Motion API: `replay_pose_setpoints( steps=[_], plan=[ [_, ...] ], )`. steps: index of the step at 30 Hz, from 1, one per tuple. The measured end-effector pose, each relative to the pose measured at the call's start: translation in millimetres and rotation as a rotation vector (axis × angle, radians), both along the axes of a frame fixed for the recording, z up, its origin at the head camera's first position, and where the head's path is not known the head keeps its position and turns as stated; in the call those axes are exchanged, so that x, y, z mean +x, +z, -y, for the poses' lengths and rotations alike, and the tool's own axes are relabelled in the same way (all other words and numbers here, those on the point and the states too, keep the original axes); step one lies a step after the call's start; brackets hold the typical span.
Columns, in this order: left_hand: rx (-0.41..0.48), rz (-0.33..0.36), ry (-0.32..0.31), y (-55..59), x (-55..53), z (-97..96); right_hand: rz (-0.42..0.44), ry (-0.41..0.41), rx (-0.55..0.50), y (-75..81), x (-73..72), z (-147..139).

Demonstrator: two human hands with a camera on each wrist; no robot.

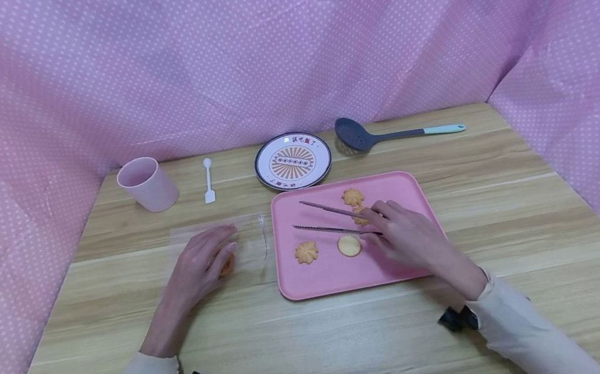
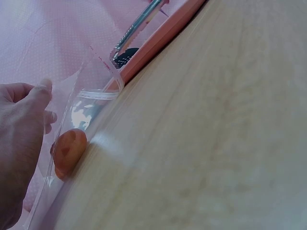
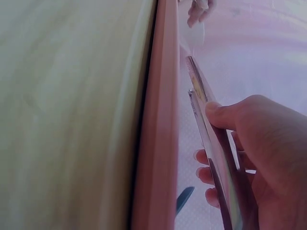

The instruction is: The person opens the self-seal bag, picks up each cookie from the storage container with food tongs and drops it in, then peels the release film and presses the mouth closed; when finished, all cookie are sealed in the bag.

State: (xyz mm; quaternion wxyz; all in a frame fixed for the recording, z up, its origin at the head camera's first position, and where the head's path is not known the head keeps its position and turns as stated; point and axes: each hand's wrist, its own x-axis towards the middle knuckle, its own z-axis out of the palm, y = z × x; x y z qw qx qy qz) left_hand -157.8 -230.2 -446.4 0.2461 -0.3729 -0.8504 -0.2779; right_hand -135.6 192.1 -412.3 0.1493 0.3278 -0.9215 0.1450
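Along the back of the wood-grain table (image 1: 316, 349) stand a pink cup (image 1: 147, 185), a white double-ended scoop (image 1: 209, 181), a sunburst-patterned plate (image 1: 293, 161) and a dark slotted skimmer (image 1: 361, 136) with a pale green handle end; dotted pink cloth (image 1: 259, 47) hangs behind. The right hand (image 1: 405, 233) grips slim metal tongs (image 1: 331, 229) with serrated edges, arms spread, partly covering one cookie (image 1: 359, 217). The pink tray (image 1: 335, 277) beneath holds that one, two more scalloped cookies (image 1: 306, 252) and a smooth round one (image 1: 349, 245). Over the clear plastic bag (image 1: 252, 253), one browned cookie (image 1: 226, 266) inside, rests the left hand (image 1: 201, 260); I can't tell whether it pinches the film.
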Motion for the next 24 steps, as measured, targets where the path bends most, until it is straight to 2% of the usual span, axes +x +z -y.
replay_pose_setpoints(
  steps=[10,18,24],
  plan=[
    [-0.008,0.008,0.008,0.7,0.8,-0.1,-0.002,-0.067,0.002,-1.0,3.3,-24],
    [-0.003,0.003,0.004,-0.7,-0.2,0.1,-0.072,-0.082,-0.033,-3.9,4.8,-43],
    [0.001,0.008,0.003,-0.8,-0.9,0.3,-0.053,-0.142,-0.015,-2.5,7.2,-52]
  ],
)
